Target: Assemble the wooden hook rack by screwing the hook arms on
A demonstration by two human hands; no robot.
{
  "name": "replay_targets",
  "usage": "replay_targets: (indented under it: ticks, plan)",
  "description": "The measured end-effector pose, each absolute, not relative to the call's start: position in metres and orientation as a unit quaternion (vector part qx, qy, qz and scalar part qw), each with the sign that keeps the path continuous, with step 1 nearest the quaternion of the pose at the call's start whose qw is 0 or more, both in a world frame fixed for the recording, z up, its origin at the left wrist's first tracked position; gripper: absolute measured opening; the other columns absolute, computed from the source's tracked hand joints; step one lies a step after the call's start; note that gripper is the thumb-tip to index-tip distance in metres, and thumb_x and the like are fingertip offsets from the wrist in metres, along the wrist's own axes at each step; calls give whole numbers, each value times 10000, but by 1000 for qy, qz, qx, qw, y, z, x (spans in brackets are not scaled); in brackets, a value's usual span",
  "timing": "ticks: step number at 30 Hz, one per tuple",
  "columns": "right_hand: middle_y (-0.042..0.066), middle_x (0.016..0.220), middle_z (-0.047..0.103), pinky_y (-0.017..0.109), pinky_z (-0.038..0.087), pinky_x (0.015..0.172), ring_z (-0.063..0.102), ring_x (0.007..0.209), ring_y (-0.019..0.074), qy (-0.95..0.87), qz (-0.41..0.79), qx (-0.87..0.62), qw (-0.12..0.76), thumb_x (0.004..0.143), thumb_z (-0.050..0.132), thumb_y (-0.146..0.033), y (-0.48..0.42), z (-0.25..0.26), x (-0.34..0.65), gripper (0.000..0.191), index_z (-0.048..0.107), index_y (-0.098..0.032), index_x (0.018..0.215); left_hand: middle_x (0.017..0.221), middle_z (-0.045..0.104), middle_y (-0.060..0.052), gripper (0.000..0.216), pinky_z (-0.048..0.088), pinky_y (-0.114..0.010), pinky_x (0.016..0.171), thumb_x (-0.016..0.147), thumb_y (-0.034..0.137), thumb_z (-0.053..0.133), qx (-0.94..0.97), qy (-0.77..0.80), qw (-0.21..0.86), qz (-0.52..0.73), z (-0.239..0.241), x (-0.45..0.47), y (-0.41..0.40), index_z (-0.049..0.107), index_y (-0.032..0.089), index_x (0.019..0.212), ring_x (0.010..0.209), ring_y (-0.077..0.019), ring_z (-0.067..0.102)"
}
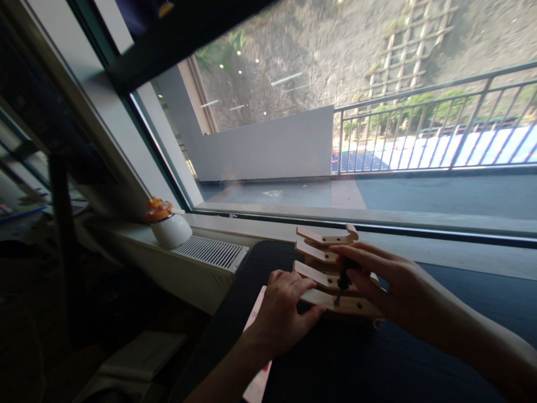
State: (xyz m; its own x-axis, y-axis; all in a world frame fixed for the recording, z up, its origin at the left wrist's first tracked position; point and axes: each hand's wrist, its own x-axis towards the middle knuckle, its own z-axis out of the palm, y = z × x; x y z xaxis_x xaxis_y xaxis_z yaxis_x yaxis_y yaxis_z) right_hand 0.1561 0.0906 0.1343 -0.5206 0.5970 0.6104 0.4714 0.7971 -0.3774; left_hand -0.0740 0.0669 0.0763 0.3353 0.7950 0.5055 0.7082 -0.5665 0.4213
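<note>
A small wooden rack (314, 273) of several bent slats with drilled holes lies on the dark table in front of me. My left hand (282, 307) closes round the left end of the nearest slat, with the thumb along its front edge. In my right hand (380, 277) is a screwdriver (344, 275) with a dark handle, held between thumb and fingers. It stands nearly upright, its tip at a hole in the nearest slat. Whether a screw sits under the tip is too small to tell. My right fingers hide part of the slats behind.
A flat, light-pink object (254, 320) lies partly under my left forearm on the black table (310, 364). To the left, a white pot with an orange top (170, 226) stands on the sill beside a vent grille (212, 252). A large window (268, 151) rises behind the table.
</note>
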Motion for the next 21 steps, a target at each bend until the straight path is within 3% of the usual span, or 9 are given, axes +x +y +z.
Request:
replay_targets:
  ticks: [3,8,15,21]
  plan:
    - [86,1287,721,324,603,785,741,1021,250,-857,105,-340,373,989,501,-259,90,133,156,448,554,-307,1431,992,754,-53,315,437,-483,961,742,220,836,813,469,65,340,77,-73,66,708,191,1028,957,-278,685]
    - [40,1026,787,261,562,625,736,732,180,-842,121,-367,377,957,574,-314,89,134,154,231,681,-283,1159,978,756,-48,275,428,-466,946,746,218,832,812,469,70,340,77,-72,66,711,179,990,933,-265,692]
    - [-30,633,677,236,475,478,619,499,139,-821,86,-390,408,869,667,-360,90,140,153,121,657,-243,899,958,756,-46,290,420,-455,944,734,203,835,812,460,64,354,75,-73,68,706,172,992,913,-255,695]
    - [5,730,730,253,528,538,673,574,160,-821,91,-376,421,880,642,-322,87,141,150,106,677,-244,942,980,756,-46,282,426,-454,955,750,225,820,813,463,63,348,75,-73,67,702,191,1004,930,-254,685]
